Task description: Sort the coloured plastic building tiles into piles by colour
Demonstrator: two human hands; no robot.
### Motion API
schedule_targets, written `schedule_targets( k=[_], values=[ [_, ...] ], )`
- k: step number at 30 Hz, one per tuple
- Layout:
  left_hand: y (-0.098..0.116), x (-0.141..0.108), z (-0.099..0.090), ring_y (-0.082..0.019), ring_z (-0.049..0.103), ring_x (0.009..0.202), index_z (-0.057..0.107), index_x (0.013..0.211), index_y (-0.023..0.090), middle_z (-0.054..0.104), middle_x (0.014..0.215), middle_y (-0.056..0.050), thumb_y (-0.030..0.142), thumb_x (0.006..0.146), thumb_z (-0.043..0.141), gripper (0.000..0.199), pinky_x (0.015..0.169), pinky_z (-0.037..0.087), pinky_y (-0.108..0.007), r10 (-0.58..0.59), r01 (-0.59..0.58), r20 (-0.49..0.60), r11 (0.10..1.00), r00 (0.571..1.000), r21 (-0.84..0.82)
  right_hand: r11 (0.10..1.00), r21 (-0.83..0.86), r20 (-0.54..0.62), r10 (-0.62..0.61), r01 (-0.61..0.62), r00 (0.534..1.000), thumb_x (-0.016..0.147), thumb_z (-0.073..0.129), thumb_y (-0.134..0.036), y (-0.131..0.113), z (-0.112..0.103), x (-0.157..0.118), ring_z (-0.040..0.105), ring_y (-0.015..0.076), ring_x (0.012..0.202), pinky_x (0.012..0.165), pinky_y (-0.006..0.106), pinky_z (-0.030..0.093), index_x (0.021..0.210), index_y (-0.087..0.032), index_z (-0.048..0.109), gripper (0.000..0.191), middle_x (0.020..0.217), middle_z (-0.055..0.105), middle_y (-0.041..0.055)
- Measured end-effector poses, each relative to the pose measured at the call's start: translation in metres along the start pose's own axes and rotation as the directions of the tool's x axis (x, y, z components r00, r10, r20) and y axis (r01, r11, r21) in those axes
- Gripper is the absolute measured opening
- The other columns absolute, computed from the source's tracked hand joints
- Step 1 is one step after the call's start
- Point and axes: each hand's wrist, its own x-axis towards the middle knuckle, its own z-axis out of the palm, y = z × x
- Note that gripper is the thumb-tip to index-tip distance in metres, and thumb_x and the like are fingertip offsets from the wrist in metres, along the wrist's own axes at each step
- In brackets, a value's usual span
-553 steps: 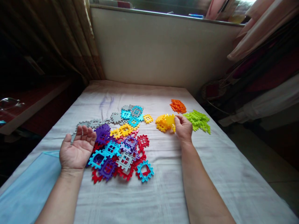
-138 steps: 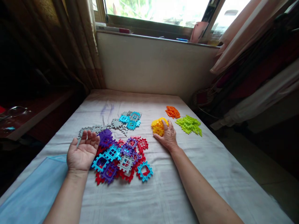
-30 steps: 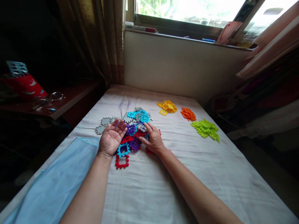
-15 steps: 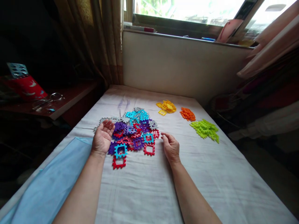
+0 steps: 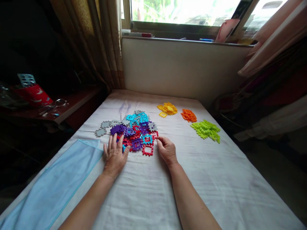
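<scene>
A mixed pile of toothed plastic interlocking tiles (image 5: 136, 144) in purple, red, turquoise and grey lies on the sheet. Some are square frames, others solid plates. My left hand (image 5: 115, 157) is palm down at the pile's near left edge, fingers spread and partly covering red, purple and turquoise tiles. It grips nothing that I can see. My right hand (image 5: 168, 150) rests at the right edge, loosely curled, its thumb and forefinger slightly apart beside a red tile (image 5: 154, 135). A red square frame (image 5: 147, 154) lies between the hands.
Sorted piles of yellow tiles (image 5: 168, 109), orange tiles (image 5: 188, 115) and lime green tiles (image 5: 205, 129) lie to the right. Light blue cloth (image 5: 62, 172) covers the left side of the bed. Glasses (image 5: 59, 102) and a red container (image 5: 35, 95) stand on a dark table.
My left hand has turned from palm up to palm down and moved nearer onto the pile's front left edge. My right hand has shifted left to the pile's edge. The view has shifted slightly.
</scene>
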Motion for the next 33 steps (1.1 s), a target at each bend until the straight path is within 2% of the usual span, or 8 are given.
schedule_targets(
  k=[4, 7, 11, 14, 18, 24, 27, 33],
  values=[
    [-0.004, 0.022, 0.029, -0.036, 0.025, 0.148, 0.062, 0.130, 0.019, 0.040, 0.154, -0.019, 0.043, 0.087, 0.060, 0.050, 0.119, 0.003, -0.060, 0.152, -0.164, 0.060, 0.932, 0.986, 0.323, 0.998, -0.064, 0.061, -0.022, 0.026, 0.998, 0.083, 0.052, -0.034, -0.003, -0.002, -0.008, 0.066, 0.0186, 0.075, 0.075, 0.032, 0.052, 0.096, -0.023, 0.072, 0.026, 0.091, 0.075, 0.0042],
    [-0.009, 0.042, 0.039, -0.035, 0.035, 0.144, 0.061, 0.130, 0.018, 0.047, 0.149, -0.020, 0.044, 0.092, 0.051, 0.047, 0.118, 0.017, -0.060, 0.207, -0.178, -0.042, 0.915, 0.978, 0.363, 0.988, -0.112, 0.139, -0.091, 0.107, 0.986, 0.082, 0.058, -0.030, -0.007, -0.008, -0.017, 0.065, 0.0187, 0.075, 0.075, 0.032, 0.051, 0.092, -0.022, 0.070, 0.018, 0.086, 0.073, 0.0037],
    [-0.029, 0.056, 0.022, -0.026, 0.055, 0.126, 0.064, 0.120, 0.019, 0.063, 0.130, -0.016, 0.047, 0.094, 0.046, 0.043, 0.112, 0.037, -0.044, 0.224, -0.210, -0.232, 0.974, 0.946, 0.085, 0.948, -0.155, 0.212, -0.243, 0.278, 0.946, 0.078, 0.069, -0.028, -0.014, -0.015, -0.029, 0.064, 0.0217, 0.092, 0.087, 0.036, 0.049, 0.088, -0.023, 0.070, 0.011, 0.096, 0.071, 0.0057],
    [-0.044, 0.060, 0.004, -0.020, 0.064, 0.110, 0.064, 0.114, 0.021, 0.069, 0.116, -0.011, 0.051, 0.091, 0.049, 0.041, 0.101, 0.047, -0.036, 0.005, -0.078, -0.345, 0.977, 0.938, -0.198, 0.919, -0.202, 0.261, -0.282, 0.338, 0.923, 0.074, 0.075, -0.027, -0.019, -0.016, -0.034, 0.062, 0.0227, 0.099, 0.092, 0.038, 0.047, 0.088, -0.025, 0.072, 0.014, 0.102, 0.069, 0.0055],
    [-0.047, 0.063, -0.004, -0.018, 0.070, 0.089, 0.063, 0.107, 0.019, 0.072, 0.099, -0.010, 0.057, 0.085, 0.054, 0.044, 0.086, 0.055, -0.034, -0.204, 0.034, -0.320, 0.884, 0.925, -0.466, 0.894, -0.259, 0.325, -0.275, 0.365, 0.905, 0.076, 0.076, -0.025, -0.018, -0.015, -0.034, 0.060, 0.0225, 0.101, 0.092, 0.039, 0.045, 0.083, -0.027, 0.074, 0.008, 0.104, 0.066, 0.0044],
    [-0.037, 0.068, -0.001, -0.017, 0.070, 0.079, 0.063, 0.101, 0.018, 0.072, 0.090, -0.008, 0.058, 0.079, 0.059, 0.046, 0.078, 0.058, -0.032, -0.263, 0.085, -0.269, 0.843, 0.926, -0.531, 0.889, -0.194, 0.363, -0.327, 0.414, 0.873, 0.081, 0.069, -0.022, -0.017, -0.015, -0.033, 0.060, 0.0221, 0.101, 0.092, 0.040, 0.043, 0.082, -0.025, 0.073, 0.005, 0.104, 0.067, 0.0051],
    [-0.036, 0.069, -0.001, -0.016, 0.070, 0.078, 0.063, 0.099, 0.018, 0.072, 0.088, -0.007, 0.057, 0.079, 0.058, 0.045, 0.077, 0.058, -0.031, -0.271, 0.089, -0.277, 0.844, 0.922, -0.529, 0.927, -0.032, 0.353, -0.340, 0.374, 0.872, 0.080, 0.065, -0.020, -0.021, -0.015, -0.035, 0.061, 0.0213, 0.100, 0.093, 0.039, 0.045, 0.077, -0.023, 0.069, 0.005, 0.103, 0.067, 0.0064],
    [-0.037, 0.069, -0.001, -0.016, 0.070, 0.074, 0.064, 0.096, 0.018, 0.072, 0.085, -0.006, 0.056, 0.080, 0.055, 0.042, 0.073, 0.057, -0.030, -0.260, 0.103, -0.254, 0.859, 0.932, -0.502, 0.950, 0.306, 0.300, -0.160, 0.064, 0.941, 0.083, 0.060, -0.030, -0.020, -0.024, -0.024, 0.064, 0.0197, 0.097, 0.090, 0.035, 0.050, 0.068, -0.022, 0.064, 0.017, 0.098, 0.069, 0.0058]
  ],
)
